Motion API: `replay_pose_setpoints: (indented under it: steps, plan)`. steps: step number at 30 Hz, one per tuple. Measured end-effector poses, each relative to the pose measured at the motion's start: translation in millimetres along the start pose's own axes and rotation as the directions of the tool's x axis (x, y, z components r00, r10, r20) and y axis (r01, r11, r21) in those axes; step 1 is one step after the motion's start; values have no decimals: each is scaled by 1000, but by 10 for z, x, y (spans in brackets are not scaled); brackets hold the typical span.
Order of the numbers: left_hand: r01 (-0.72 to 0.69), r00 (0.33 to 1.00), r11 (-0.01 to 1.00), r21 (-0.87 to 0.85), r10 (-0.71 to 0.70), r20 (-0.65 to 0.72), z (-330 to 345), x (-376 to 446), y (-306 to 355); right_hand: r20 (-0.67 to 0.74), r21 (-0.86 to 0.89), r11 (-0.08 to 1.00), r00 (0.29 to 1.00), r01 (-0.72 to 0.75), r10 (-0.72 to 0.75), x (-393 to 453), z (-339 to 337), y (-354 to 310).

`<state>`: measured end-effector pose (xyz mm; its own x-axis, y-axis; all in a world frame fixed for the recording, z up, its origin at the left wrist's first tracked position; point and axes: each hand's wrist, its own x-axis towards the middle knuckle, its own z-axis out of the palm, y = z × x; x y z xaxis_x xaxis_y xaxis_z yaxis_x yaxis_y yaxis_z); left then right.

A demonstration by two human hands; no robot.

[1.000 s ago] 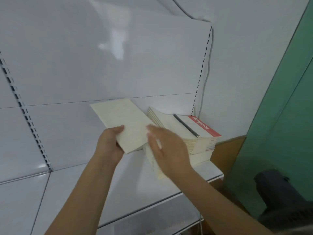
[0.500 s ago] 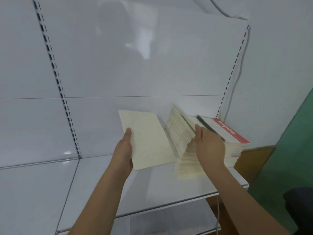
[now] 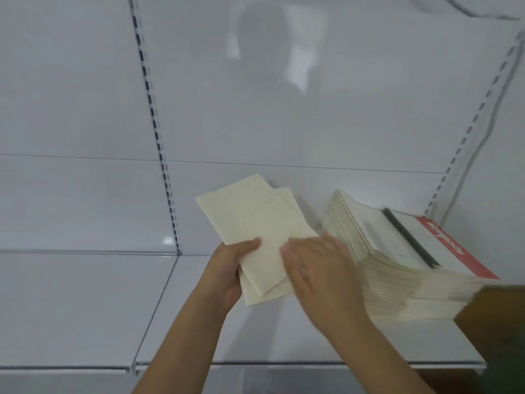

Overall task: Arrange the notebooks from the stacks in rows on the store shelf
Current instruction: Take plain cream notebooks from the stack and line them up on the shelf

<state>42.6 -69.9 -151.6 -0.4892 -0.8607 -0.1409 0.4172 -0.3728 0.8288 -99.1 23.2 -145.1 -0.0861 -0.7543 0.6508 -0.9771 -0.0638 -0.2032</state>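
A white store shelf (image 3: 85, 308) runs across the lower part of the view, backed by glossy white panels (image 3: 284, 95) split by slotted dark uprights (image 3: 154, 129); the panels carry a dim reflection of a person. At the shelf's right end, against the back corner, sit the stacks (image 3: 397, 265) of cream notebooks — the nearer one fanned and leaning, the farther one topped by a white cover with a red band (image 3: 451, 245) and a dark spine strip (image 3: 409, 237). A brown surface (image 3: 497, 308) cuts in at the right edge, in front of the stacks' lower corner. Left of the stacks, above the middle of the shelf, two cream notebooks (image 3: 255, 223) are held overlapped and slightly skewed, their far corners near the back panel. The left hand (image 3: 227, 274) grips their lower left edge, thumb curled over the top cover and fingers hidden beneath. The right hand (image 3: 318, 268) lies flat against the right side of the pair — fingers extended and blurred, so whether they pinch the edge cannot be told.
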Motion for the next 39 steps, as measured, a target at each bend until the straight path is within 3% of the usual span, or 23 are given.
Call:
replay_pose_setpoints:
  steps: [2,4,7,11,13,17,22,33,39]
  plan:
    - [-27,1000,996,83,27,2,-102,-52,60,-2,56,992,994,-110,110,222,5,85]
    - [-55,998,986,160,56,-7,-206,-129,119,153,203,930,948,-308,280,457,81,131]
    - [-50,996,969,241,68,-66,-391,-295,233,485,495,639,797,-589,359,790,302,18]
    - [-74,979,955,287,124,-162,-739,-515,418,554,705,372,796,-604,243,976,723,-400]
    - [-94,952,949,302,175,-252,-927,-667,494,541,753,304,812,-583,217,979,932,-681]
    - [-71,852,863,500,313,-420,-1567,-1196,575,562,791,193,815,-580,145,992,1262,-1577]
    - [5,745,786,618,410,-527,-2533,-1946,730,592,795,145,805,-589,26,907,1575,-2870]
    - [-70,509,838,542,497,-703,-4693,-3480,1774,692,720,108,700,-685,-175,739,2305,-5811]
    - [-60,418,836,545,517,-747,-5581,-3881,2237,687,726,274,672,-630,-277,866,2861,-6824]
